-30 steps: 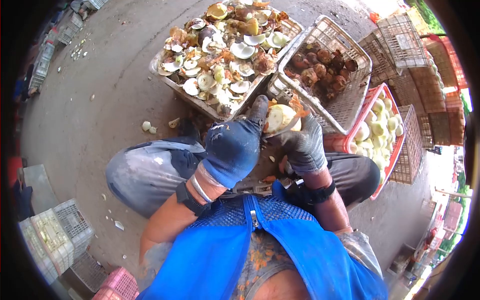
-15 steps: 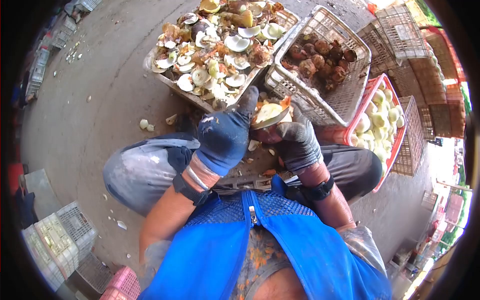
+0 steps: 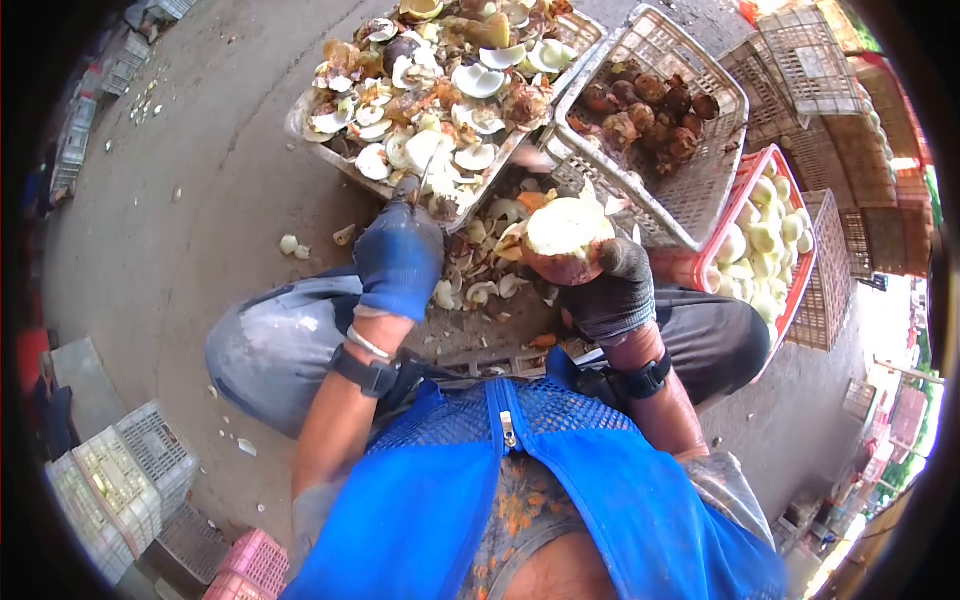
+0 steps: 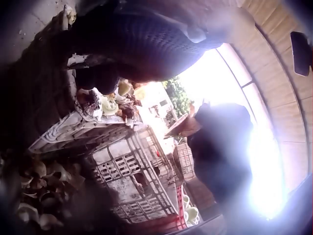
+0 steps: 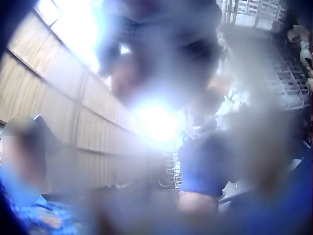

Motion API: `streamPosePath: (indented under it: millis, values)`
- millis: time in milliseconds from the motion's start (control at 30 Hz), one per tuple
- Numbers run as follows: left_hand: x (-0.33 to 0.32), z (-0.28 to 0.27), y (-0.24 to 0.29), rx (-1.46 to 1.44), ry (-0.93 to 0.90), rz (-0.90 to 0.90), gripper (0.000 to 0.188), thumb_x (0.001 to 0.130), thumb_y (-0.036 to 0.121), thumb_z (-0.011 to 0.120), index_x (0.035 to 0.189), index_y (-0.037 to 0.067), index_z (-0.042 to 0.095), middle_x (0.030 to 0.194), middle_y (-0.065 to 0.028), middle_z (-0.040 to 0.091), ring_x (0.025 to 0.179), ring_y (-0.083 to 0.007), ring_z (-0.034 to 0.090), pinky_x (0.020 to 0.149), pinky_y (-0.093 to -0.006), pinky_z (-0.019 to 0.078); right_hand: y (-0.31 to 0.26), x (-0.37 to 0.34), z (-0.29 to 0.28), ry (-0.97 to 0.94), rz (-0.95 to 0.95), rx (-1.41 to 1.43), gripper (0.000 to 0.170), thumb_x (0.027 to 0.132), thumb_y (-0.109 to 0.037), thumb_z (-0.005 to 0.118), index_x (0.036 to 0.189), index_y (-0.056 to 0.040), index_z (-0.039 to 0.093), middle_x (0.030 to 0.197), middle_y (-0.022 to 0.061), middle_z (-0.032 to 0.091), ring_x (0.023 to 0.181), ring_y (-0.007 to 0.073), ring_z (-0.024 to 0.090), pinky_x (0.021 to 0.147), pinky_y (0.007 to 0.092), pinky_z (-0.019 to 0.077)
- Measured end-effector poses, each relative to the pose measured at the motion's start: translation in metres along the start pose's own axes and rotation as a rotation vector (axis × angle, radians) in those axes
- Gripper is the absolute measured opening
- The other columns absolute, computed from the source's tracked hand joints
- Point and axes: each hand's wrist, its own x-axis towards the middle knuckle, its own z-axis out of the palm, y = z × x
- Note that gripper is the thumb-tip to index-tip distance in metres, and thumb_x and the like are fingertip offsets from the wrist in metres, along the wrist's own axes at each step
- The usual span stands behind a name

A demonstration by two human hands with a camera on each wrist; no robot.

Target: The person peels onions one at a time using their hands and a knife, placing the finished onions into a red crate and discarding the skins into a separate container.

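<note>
The left hand (image 3: 400, 258), in a blue and dark work glove, grips a knife (image 3: 431, 165) whose thin blade points away over the near edge of the scrap crate (image 3: 375, 196). In the right hand (image 3: 612, 292), gloved in dark grey, is an onion (image 3: 568, 228) with a pale cut face turned up and brown skin below. Loose skin hangs at the onion's left side. The hands are apart. Both wrist views are blurred and glaring; a dark glove (image 4: 146, 44) fills the top of the left one.
Cut onion ends and skins heap the scrap crate. Beside it a white crate (image 3: 690, 226) holds brown unpeeled onions, and a red crate (image 3: 708, 268) holds pale peeled ones. Scraps (image 3: 480, 290) litter the ground between the person's knees (image 3: 275, 350). Stacked crates (image 3: 805, 65) stand at right.
The left hand with the knife has moved left, away from the onion, toward the scrap crate. The onion now shows a broad pale cut face. A blurred pale piece appears near the crate's corner.
</note>
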Motion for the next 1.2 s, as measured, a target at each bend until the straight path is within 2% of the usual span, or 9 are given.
streamPosePath:
  millis: [67,133,200,733,833,1000,1067,1133,1200]
  values:
    - [-0.011,-0.014,0.013,-0.253,0.127,0.151,0.017,0.09,0.012,0.062,0.101,0.006,0.073,0.081,-0.0202,0.073,0.076,-0.0406,0.071,0.068,-0.0451,0.0579,-0.004,0.001,0.01,0.065,-0.128,-0.693,0.059,0.084,-0.013,0.071,0.136,0.0047,0.05,0.123,0.0148,0.065,0.111,0.0259,0.065,0.098,0.0372,0.0546]
    - [-0.023,-0.031,0.035,-0.262,0.081,0.168,0.016,0.087,0.011,0.066,0.1,0.005,0.074,0.083,-0.018,0.074,0.077,-0.038,0.072,0.069,-0.0437,0.0582,0.001,0.002,0.0,0.152,-0.145,-0.698,0.06,0.084,-0.011,0.069,0.138,0.0048,0.049,0.125,0.0161,0.064,0.113,0.029,0.065,0.101,0.0399,0.0544]
    - [-0.035,-0.038,0.045,-0.61,0.034,0.311,0.024,0.086,0.008,0.066,0.107,0.003,0.075,0.084,-0.0179,0.074,0.072,-0.033,0.073,0.066,-0.0385,0.0572,0.001,0.002,0.0,0.114,-0.116,-0.141,0.064,0.08,-0.008,0.071,0.139,0.0023,0.048,0.125,0.0146,0.064,0.114,0.0285,0.065,0.101,0.043,0.0548]
    - [-0.031,-0.063,0.029,-0.049,-0.082,0.72,0.048,0.08,0.01,0.07,0.127,0.014,0.071,0.075,-0.0125,0.066,0.065,-0.032,0.065,0.06,-0.0433,0.0522,-0.005,-0.014,0.012,0.123,-0.08,-0.672,0.072,0.074,-0.013,0.077,0.139,-0.0016,0.048,0.126,0.0161,0.064,0.114,0.0264,0.065,0.098,0.0414,0.0556]
    - [-0.018,-0.045,0.016,0.022,0.032,0.867,0.04,0.085,0.008,0.065,0.124,0.012,0.071,0.071,-0.0109,0.062,0.061,-0.031,0.062,0.057,-0.0428,0.0492,0.006,-0.013,0.001,-0.017,0.052,-0.117,0.07,0.078,-0.021,0.08,0.136,-0.0024,0.048,0.127,0.0165,0.064,0.116,0.0298,0.065,0.1,0.0428,0.0549]
    - [-0.022,-0.036,0.028,0.148,0.207,0.861,0.054,0.085,0.013,0.062,0.139,0.016,0.063,0.064,-0.0067,0.059,0.053,-0.0239,0.06,0.049,-0.0395,0.0472,0.021,-0.013,0.005,0.063,-0.085,-0.16,0.062,0.085,-0.008,0.077,0.138,-0.0039,0.045,0.127,0.017,0.064,0.119,0.028,0.063,0.103,0.0424,0.053]
    - [-0.027,-0.023,0.032,0.006,0.167,0.677,0.058,0.082,0.012,0.065,0.139,0.018,0.064,0.066,-0.0084,0.06,0.055,-0.026,0.062,0.05,-0.041,0.0483,0.027,-0.008,-0.003,0.108,-0.18,-0.342,0.059,0.087,0.0,0.075,0.138,-0.0042,0.046,0.129,0.0167,0.063,0.119,0.027,0.063,0.104,0.0412,0.0529]
    - [-0.033,-0.005,0.034,-0.057,0.143,0.633,0.062,0.081,0.009,0.066,0.143,0.017,0.061,0.069,-0.0121,0.063,0.059,-0.0309,0.064,0.054,-0.0463,0.0506,0.026,-0.008,-0.005,0.094,-0.133,0.032,0.062,0.084,-0.003,0.079,0.137,-0.0036,0.046,0.128,0.0143,0.065,0.115,0.0251,0.065,0.102,0.0392,0.0538]
    - [-0.037,0.01,0.041,-0.251,0.128,0.302,0.042,0.084,0.017,0.068,0.125,0.009,0.071,0.072,-0.0173,0.066,0.065,-0.0364,0.067,0.06,-0.0485,0.0537,0.032,-0.005,-0.011,0.036,-0.218,-0.158,0.064,0.081,-0.007,0.082,0.135,-0.0042,0.048,0.125,0.013,0.066,0.111,0.0237,0.066,0.098,0.0381,0.0556]
